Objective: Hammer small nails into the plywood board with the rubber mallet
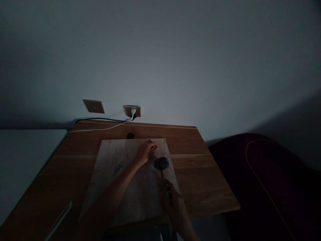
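My right hand [174, 201] is wrapped round the handle of a mallet [162, 163], its dark, rounded head raised over the right side of a pale wooden board [135, 201]. Just beyond the mallet head, my left hand [146, 151] rests at the board's far right part with its fingers pinched together. What those fingers hold, if anything, is too small and dim to make out. A little heap of thin, dark pieces that look like nails [118, 166] lies left of my left forearm. Several tiny marks or upright points run in a row near the board's far edge.
The board lies on a brown wooden table [200, 174] against a pale wall. A socket [137, 111] holds plugs, with a white cable [100, 129] and a black one running left. A white slender object [59, 219] lies front left. Dark purple fabric [240, 160] is at right.
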Motion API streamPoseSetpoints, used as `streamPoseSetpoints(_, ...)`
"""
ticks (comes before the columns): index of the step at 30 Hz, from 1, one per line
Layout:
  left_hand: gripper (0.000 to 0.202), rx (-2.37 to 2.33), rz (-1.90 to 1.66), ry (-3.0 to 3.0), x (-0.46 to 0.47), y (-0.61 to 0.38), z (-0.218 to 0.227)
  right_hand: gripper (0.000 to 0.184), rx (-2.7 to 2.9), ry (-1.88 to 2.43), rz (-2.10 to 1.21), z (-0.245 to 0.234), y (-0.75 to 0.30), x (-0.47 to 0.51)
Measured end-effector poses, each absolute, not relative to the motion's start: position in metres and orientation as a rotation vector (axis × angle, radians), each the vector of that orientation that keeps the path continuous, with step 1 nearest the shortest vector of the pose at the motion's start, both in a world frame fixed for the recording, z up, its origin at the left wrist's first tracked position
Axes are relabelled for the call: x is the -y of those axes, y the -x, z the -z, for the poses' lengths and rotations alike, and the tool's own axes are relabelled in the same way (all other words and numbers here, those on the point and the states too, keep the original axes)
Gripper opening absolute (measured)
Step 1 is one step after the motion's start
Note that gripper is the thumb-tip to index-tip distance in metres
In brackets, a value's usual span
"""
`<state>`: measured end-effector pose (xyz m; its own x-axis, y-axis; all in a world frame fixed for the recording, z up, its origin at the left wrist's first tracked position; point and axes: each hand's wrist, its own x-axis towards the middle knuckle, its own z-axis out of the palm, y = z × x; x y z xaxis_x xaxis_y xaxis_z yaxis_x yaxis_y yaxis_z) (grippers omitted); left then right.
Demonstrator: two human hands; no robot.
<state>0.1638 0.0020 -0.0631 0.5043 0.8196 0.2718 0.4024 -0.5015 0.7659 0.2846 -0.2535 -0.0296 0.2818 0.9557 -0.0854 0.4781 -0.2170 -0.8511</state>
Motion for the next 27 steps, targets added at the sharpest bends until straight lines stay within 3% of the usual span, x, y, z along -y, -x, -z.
streamPoseSetpoints(19, 0.018, -0.994, -0.806, -2.082, 0.0, -0.162, 0.058, 0.072, 0.975, 1.79, -1.223, 0.003, -0.288, 0.239)
streamPoseSetpoints(27, 0.012, -1.05, -0.774, -2.061, -0.002, -0.166, 0.054, 0.068, 1.059, 1.78, -1.097, -0.03, -0.298, 0.19)
